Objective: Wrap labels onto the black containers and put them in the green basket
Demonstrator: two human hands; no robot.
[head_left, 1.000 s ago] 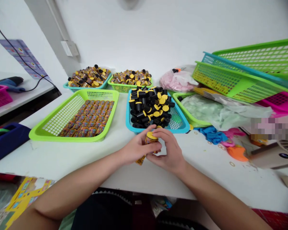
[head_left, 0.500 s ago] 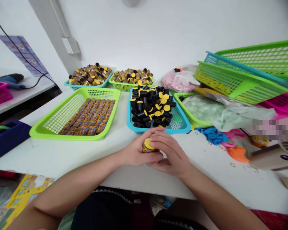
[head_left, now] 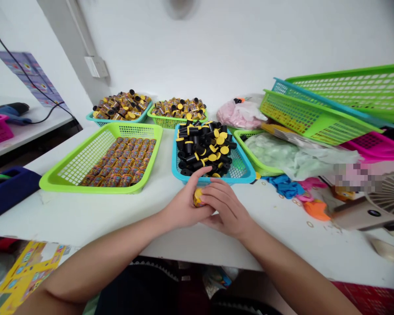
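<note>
White worktable (head_left: 85, 218), mesh baskets (head_left: 85, 189), white wall (head_left: 236, 48), hands (head_left: 184, 208) (head_left: 226, 210) clasping yellow-capped jar (head_left: 198, 197)

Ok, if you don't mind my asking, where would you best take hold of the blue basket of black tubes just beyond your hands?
I would take the blue plastic basket by its rim at the two short ends, coming in from either side. The rim flares outward there, giving an edge to hold, and the black tubes heap up in the middle, so a level two-handed lift seems safest.
</note>
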